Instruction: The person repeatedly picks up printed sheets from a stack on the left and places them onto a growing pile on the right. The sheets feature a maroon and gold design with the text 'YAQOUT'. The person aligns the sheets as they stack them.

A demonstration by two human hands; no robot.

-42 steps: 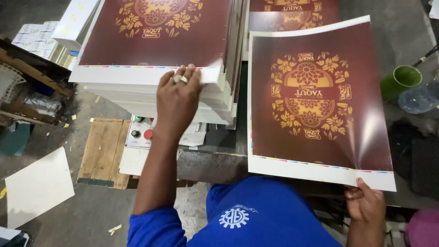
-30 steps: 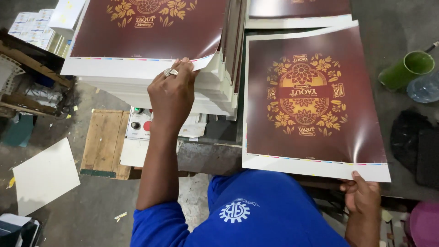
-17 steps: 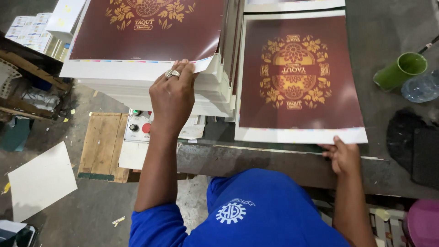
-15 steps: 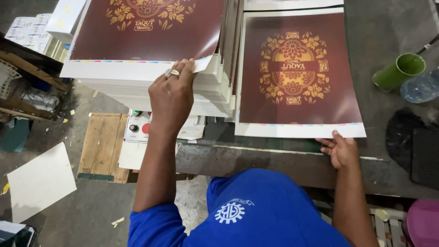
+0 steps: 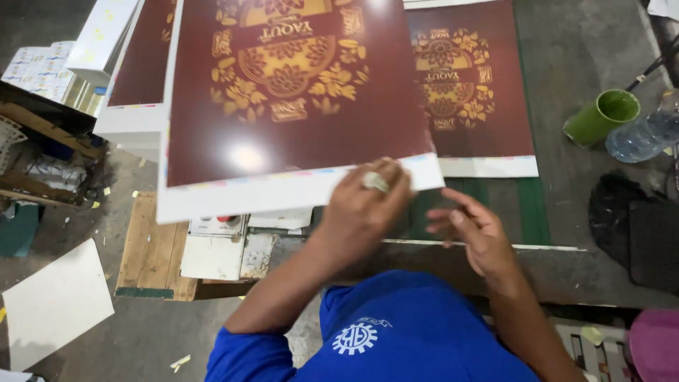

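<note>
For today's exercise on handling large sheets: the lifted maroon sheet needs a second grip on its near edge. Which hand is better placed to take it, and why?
The right hand. It is empty, fingers open, just below the lifted sheet at its near right corner. The left hand already pinches that white edge.

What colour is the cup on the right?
Green cup, lying tilted on the table; head view.

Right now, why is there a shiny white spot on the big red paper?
In the head view, overhead light makes glare on the glossy maroon printed sheet that the left hand lifts; the right hand looks slightly motion-blurred; the green cup stays fairly sharp.
</note>
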